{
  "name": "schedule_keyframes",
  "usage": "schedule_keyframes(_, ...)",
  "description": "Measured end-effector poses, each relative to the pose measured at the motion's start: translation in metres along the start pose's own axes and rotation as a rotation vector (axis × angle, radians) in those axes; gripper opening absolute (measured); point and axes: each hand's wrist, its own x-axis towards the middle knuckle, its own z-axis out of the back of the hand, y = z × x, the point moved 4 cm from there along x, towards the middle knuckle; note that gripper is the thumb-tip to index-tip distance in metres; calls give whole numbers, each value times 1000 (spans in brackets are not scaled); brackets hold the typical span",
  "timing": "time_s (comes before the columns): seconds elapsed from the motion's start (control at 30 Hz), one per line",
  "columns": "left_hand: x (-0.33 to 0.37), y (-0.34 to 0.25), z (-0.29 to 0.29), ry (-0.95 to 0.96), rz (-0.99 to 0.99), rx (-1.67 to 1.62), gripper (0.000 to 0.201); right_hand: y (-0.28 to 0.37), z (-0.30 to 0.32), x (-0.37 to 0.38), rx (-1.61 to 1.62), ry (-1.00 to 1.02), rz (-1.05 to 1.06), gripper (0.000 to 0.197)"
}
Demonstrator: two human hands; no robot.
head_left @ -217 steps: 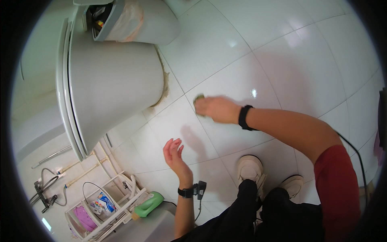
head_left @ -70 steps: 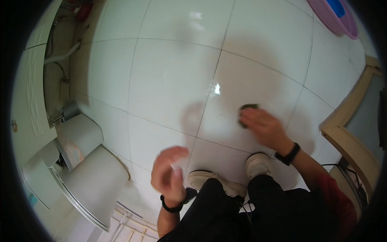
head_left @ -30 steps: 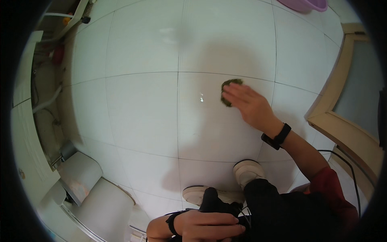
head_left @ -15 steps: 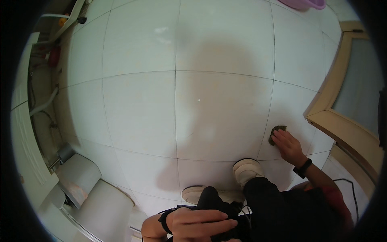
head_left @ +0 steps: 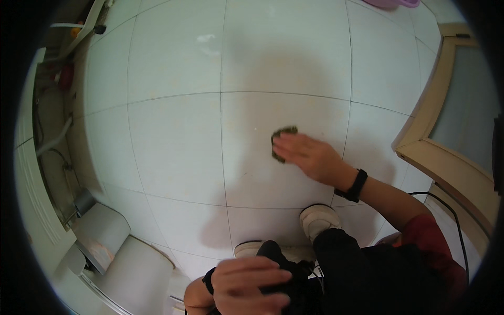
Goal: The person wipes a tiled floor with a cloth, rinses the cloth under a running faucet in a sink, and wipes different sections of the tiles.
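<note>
My right hand point(head_left: 310, 156) presses flat on a dark green scouring pad point(head_left: 282, 137) against the white tiled floor point(head_left: 178, 142), near the middle of the view; the pad pokes out past my fingertips. A black band sits on that wrist. My left hand point(head_left: 251, 284) rests on my black-trousered knee at the lower edge, fingers curled over the cloth. My two white shoes point(head_left: 318, 220) stand on the tiles just below the right hand.
A white toilet point(head_left: 113, 257) with its cistern stands at the lower left. Pipes and a hose run along the left wall point(head_left: 50, 142). A wooden door frame point(head_left: 446, 163) rises at the right, with a black cable point(head_left: 446, 210) beside it. A pink object point(head_left: 391, 2) lies at the top.
My right hand has slid the pad from near the door frame leftward and up to the floor's middle. My left hand stays on my knee.
</note>
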Motion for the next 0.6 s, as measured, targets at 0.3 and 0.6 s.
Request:
schedule_keyframes(0.3,-57,50,29,-47,220,255,67,-13,31,-143,-191,131,42,36)
schedule_keyframes(0.6,-111,91,36,-407,531,226,46,25,-3,-56,-70,54,-91,35)
